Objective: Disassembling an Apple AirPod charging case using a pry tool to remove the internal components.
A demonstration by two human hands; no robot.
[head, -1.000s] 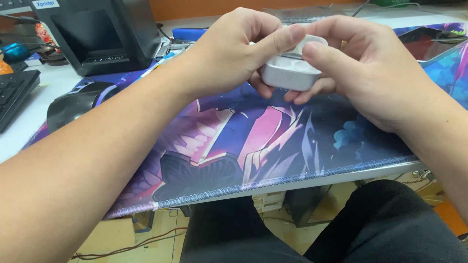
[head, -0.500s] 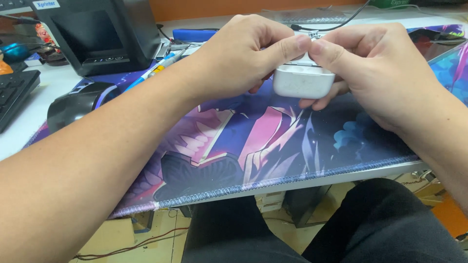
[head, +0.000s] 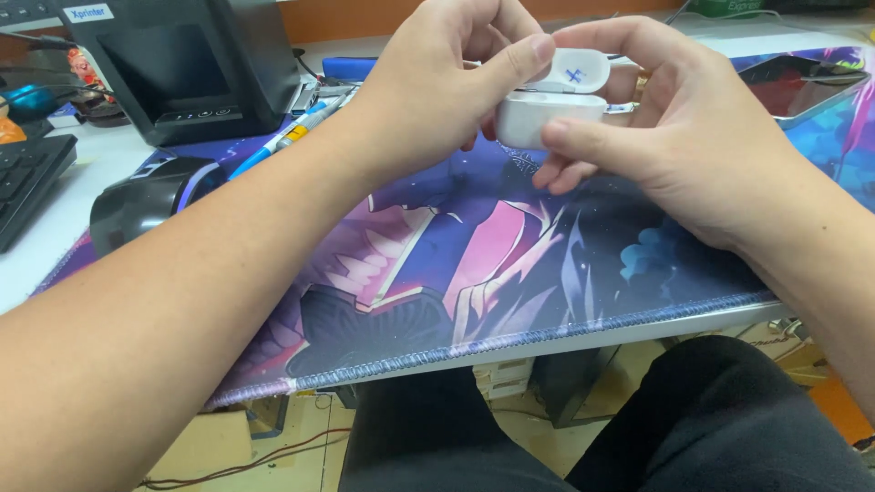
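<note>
Held above the far part of a large purple and pink desk mat, between both hands: a small white earbud case, glossy, rounded at the corners. Body pinched low, lid tipped up and back on its hinge, a small blue mark on the lid's top. Gap between lid and body narrow; contents not visible.

Left hand curled around the case's left side, fingers folded, thumb tip pressed against the lid's edge. Right hand cupped around the right side, thumb laid across the front of the body, index finger arched over the lid, remaining fingers tucked beneath. Both closed on the case, neither flat nor spread.

Compared with half a second ago: lid then down on the body, now lifted; case raised slightly and tilted toward the camera; left thumb shifted up to the lid.

To the left, a black mouse; beyond it, far left, a black printer.
</note>
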